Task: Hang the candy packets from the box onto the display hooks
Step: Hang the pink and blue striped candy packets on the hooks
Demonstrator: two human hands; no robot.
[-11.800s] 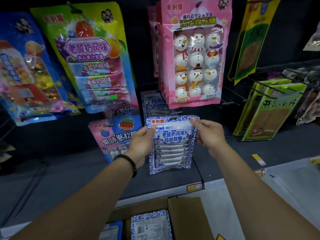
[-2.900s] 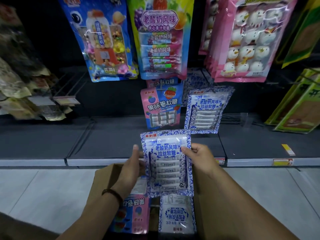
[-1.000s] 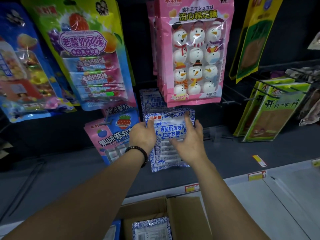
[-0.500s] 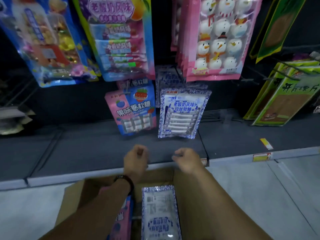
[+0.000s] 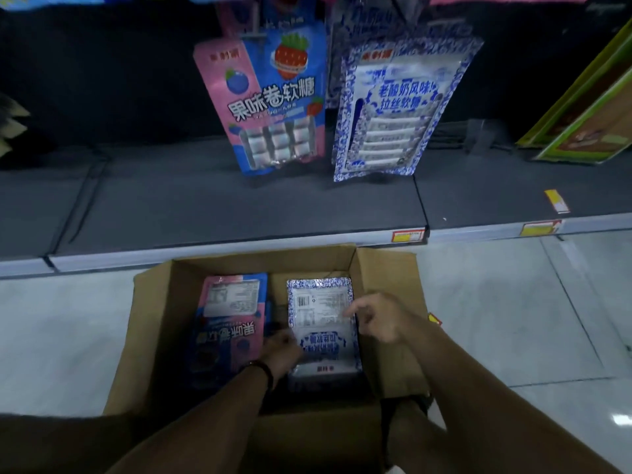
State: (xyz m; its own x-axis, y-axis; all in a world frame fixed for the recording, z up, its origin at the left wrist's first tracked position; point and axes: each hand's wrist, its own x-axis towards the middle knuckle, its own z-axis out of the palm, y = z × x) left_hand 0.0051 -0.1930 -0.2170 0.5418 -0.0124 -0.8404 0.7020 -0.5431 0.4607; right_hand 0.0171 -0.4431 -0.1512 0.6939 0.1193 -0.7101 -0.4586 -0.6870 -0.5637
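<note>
Shop floor point(image 5: 68, 319): in the box point(image 5: 164, 302), left hand point(image 5: 280, 350) curls at the blue-white packet point(image 5: 321, 309), grip unclear; right hand point(image 5: 376, 319), fingers loose. Best to pinch both edges.

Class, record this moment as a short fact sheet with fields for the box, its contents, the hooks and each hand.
Box: open cardboard box on the floor before the shelf
Contents: pink-and-blue packets left, blue-and-white packets right
Hooks: hung pink-and-blue packet beside hung blue-and-white packet
Left hand: at the blue-and-white packets' left edge; grip unclear
Right hand: fingers loose over their right edge
</note>
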